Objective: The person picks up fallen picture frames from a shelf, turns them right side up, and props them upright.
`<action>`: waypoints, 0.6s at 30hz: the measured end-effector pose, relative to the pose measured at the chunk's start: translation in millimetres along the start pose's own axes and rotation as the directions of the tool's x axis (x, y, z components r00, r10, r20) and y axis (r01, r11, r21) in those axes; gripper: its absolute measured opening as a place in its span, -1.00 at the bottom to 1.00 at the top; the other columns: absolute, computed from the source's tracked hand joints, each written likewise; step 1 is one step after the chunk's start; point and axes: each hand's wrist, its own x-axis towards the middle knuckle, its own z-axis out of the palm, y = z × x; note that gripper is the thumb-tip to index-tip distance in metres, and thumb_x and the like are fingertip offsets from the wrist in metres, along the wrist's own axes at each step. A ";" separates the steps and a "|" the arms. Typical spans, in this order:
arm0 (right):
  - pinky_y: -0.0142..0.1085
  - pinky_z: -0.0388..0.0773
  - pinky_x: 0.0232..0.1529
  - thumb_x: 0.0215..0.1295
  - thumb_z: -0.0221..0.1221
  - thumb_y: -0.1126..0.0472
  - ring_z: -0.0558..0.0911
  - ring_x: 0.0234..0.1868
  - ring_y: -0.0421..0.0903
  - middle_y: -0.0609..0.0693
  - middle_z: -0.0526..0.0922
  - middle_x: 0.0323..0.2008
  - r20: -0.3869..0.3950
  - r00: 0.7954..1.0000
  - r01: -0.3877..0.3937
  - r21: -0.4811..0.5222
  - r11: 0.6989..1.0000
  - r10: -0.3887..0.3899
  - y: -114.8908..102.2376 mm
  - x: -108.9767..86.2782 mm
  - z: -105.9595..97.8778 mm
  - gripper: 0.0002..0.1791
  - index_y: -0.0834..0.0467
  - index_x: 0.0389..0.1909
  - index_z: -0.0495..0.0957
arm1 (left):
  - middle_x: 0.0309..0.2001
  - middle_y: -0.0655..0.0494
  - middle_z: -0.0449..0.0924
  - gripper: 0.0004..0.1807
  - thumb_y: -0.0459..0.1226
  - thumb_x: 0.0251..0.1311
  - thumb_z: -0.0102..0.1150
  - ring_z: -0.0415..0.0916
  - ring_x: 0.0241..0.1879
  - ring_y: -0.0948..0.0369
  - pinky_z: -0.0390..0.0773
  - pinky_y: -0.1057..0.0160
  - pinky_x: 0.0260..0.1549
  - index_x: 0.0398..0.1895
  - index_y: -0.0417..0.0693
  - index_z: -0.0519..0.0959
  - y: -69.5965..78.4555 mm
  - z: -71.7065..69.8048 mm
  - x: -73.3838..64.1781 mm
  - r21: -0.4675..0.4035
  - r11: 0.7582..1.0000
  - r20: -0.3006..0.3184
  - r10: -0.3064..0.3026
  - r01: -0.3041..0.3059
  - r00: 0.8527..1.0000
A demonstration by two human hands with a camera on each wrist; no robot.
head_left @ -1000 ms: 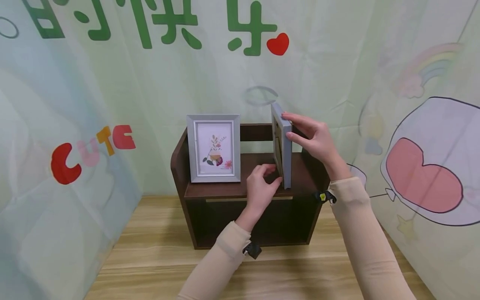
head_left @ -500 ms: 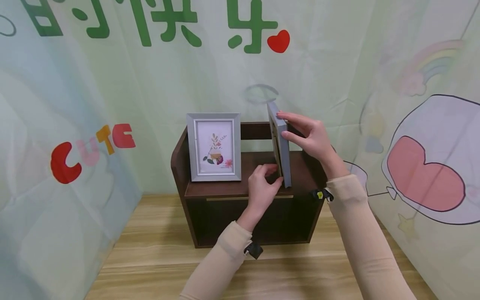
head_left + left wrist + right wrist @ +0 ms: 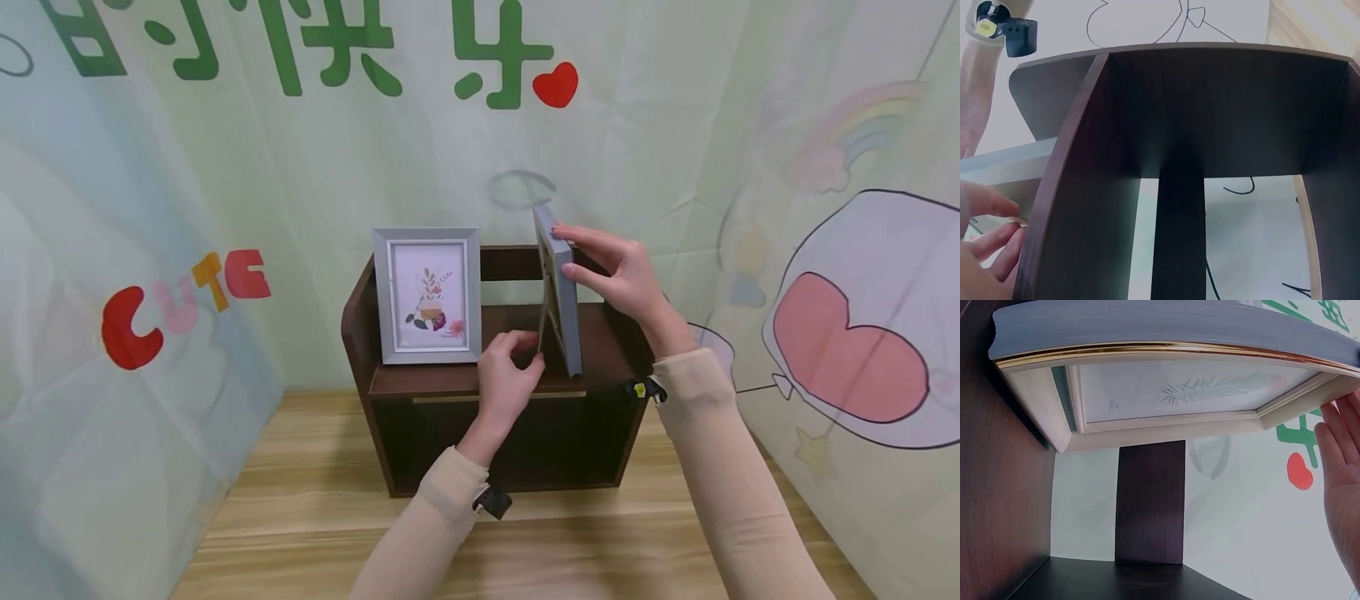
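Observation:
A grey picture frame (image 3: 569, 308) stands edge-on on the right half of a dark brown shelf's top board, its back turned to the left. My right hand (image 3: 626, 271) holds it by the upper edge, thumb on the near side and fingers over the top. With thumb and fingertips my left hand (image 3: 508, 371) pinches the free end of the frame's support leg (image 3: 545, 304), which stands out from the back. In the right wrist view the front of the picture frame (image 3: 1166, 428) shows a leafy print. A second picture frame (image 3: 428, 296) with a flower print stands upright on the left.
The dark brown shelf (image 3: 431, 382) has raised side walls, a back rail and an open lower compartment. It stands on a wood-grain table (image 3: 300, 500). Printed cloth (image 3: 225, 167) hangs behind and on both sides.
My left hand has moved left and swung the support leg away from the frame's back. The frame's top has shifted slightly left with my right hand.

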 end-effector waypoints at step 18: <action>-0.03 0.33 0.26 0.08 0.21 0.57 0.46 0.25 0.07 0.37 0.49 0.14 0.052 0.999 0.004 -0.047 0.999 -0.002 -27.4 7.1 14.2 -0.52 0.47 0.09 0.47 | -0.35 -0.04 0.64 -0.88 -0.46 0.01 0.29 0.66 -0.38 0.16 0.67 0.26 -0.32 -0.33 -0.22 0.66 -11.2 -20.8 0.9 -0.020 0.999 -0.070 -0.047 0.045 0.996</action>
